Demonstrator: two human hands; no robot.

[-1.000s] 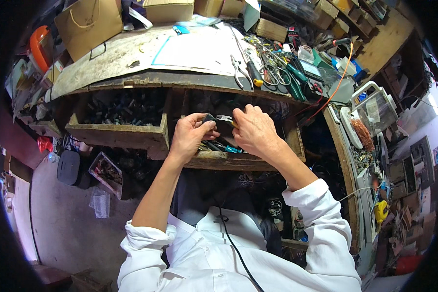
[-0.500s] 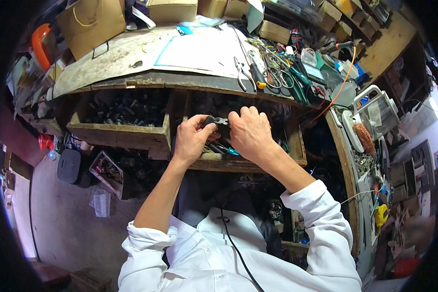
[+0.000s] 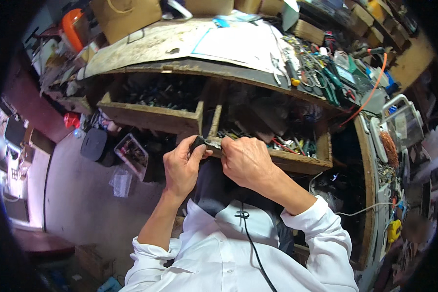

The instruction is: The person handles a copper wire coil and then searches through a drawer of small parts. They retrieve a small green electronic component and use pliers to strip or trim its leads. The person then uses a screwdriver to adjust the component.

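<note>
My left hand [image 3: 181,169] is closed, pinching a small black piece [image 3: 197,143] between thumb and fingers. A short silvery metal part [image 3: 213,144] bridges the gap from that piece to my right hand [image 3: 248,161]. The right hand is curled into a fist against the metal part; what lies inside its fingers is hidden. I cannot tell whether the black and silver parts are one thing. Both hands are just in front of an open wooden drawer [image 3: 297,162] holding several hand tools, some with red and green handles.
Left of it, another open drawer [image 3: 151,117] is full of small dark parts. On the bench above lie a white sheet [image 3: 243,46], pliers [image 3: 278,68], a screwdriver [image 3: 292,73] and tangled cables. A bin [image 3: 132,156] stands on the floor at left.
The view has shifted, so the bench sits further right. My hands have come down and toward me, from over the drawer to its front edge, still together at the small piece.
</note>
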